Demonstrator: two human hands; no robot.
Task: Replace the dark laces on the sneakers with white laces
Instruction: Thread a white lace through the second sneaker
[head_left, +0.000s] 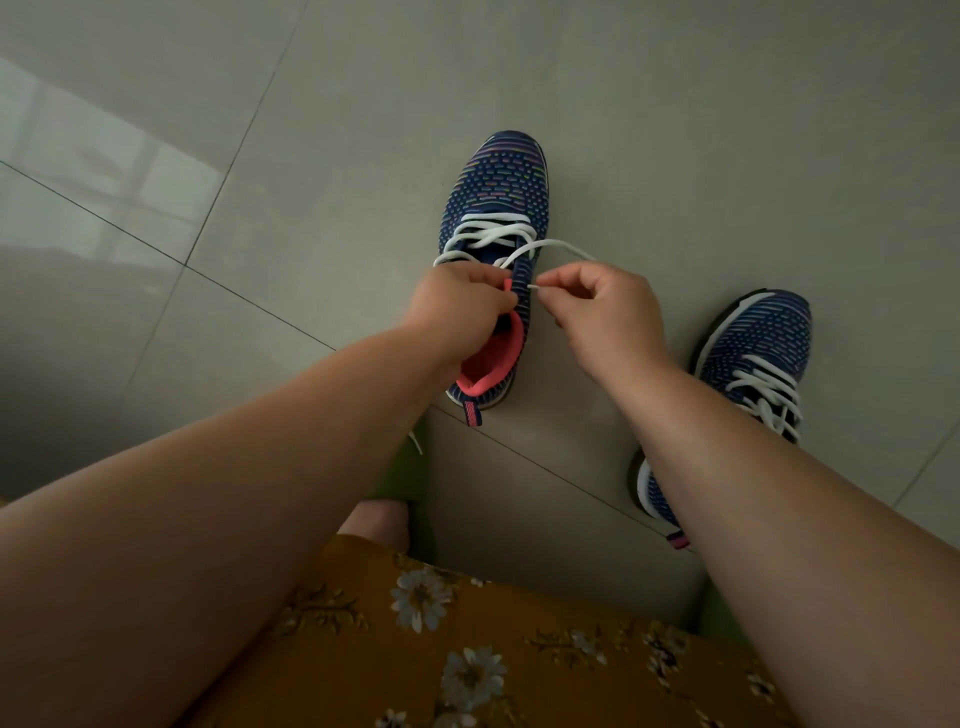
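Observation:
A navy knit sneaker (493, 192) with a coral lining stands on the floor at the centre, toe pointing away. A white lace (498, 231) crosses its upper eyelets. My left hand (457, 306) grips the sneaker's tongue and collar at the top. My right hand (602, 306) pinches the tip of the white lace beside the tongue, and the lace loops up from it to the eyelets. A second matching sneaker (758, 353) with a white lace (769, 395) stands to the right, partly hidden behind my right forearm.
The floor is grey tile (208, 208) with dark grout lines. My lap in a mustard floral fabric (467, 649) fills the bottom. A green edge (400, 478) shows below the centre sneaker, with a bit of white lace lying on it.

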